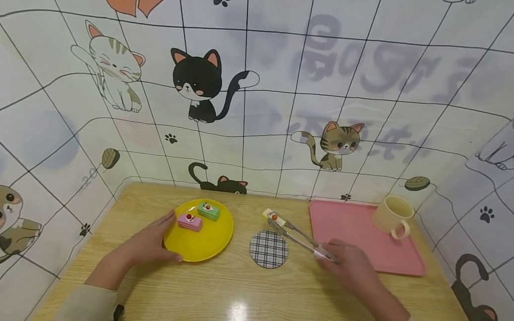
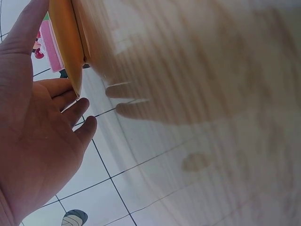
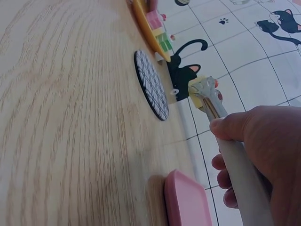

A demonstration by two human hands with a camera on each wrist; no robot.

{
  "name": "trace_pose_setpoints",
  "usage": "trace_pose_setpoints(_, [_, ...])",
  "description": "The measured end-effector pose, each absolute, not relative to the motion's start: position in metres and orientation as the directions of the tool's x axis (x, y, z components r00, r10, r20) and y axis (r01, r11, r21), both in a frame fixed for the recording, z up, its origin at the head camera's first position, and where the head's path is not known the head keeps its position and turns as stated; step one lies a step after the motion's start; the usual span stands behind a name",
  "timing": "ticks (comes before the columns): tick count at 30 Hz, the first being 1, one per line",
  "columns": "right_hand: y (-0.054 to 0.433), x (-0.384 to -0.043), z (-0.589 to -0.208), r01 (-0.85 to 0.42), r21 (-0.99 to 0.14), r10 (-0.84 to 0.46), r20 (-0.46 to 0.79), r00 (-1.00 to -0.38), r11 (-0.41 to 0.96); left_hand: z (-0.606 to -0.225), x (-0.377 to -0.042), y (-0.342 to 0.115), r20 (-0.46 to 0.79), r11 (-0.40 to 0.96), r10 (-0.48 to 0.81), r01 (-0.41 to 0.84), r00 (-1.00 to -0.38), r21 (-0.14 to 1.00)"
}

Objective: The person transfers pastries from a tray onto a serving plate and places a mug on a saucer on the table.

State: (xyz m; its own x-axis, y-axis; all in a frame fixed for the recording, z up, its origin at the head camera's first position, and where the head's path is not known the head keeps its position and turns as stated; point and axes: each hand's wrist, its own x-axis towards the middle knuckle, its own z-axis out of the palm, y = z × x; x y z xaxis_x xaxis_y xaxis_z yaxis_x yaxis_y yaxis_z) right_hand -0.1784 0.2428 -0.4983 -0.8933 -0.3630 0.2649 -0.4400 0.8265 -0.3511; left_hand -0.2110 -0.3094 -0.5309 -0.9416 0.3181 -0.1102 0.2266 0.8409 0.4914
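A yellow plate (image 1: 208, 249) bears a pink toy cake slice (image 1: 190, 222) and a green toy cake slice (image 1: 208, 211). My left hand (image 1: 148, 242) rests against the plate's left rim, fingers and thumb spread along the edge; the left wrist view shows the palm (image 2: 37, 141) and loose fingertips beside the rim. My right hand (image 1: 350, 266) grips metal tongs (image 1: 298, 238) with pale handles. Pinched in their tips is a small yellow toy cake (image 1: 267, 213) with an orange-red topping, over the table behind a checked round coaster (image 1: 268, 250).
To the right lies a pink tray (image 1: 346, 226), and a cream mug (image 1: 394, 215) stands on its back right part. A white cat-patterned wall covering (image 1: 269, 106) closes off the back and sides of the wooden table (image 1: 211, 296).
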Motion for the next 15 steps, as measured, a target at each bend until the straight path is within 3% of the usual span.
trace_pose_setpoints(15, [0.212, -0.185, -0.497, -0.479, -0.323, -0.429, 0.216, -0.877, 0.816, -0.53, -0.211, -0.31, -0.11, 0.844, 0.314, 0.224, -0.943, 0.488])
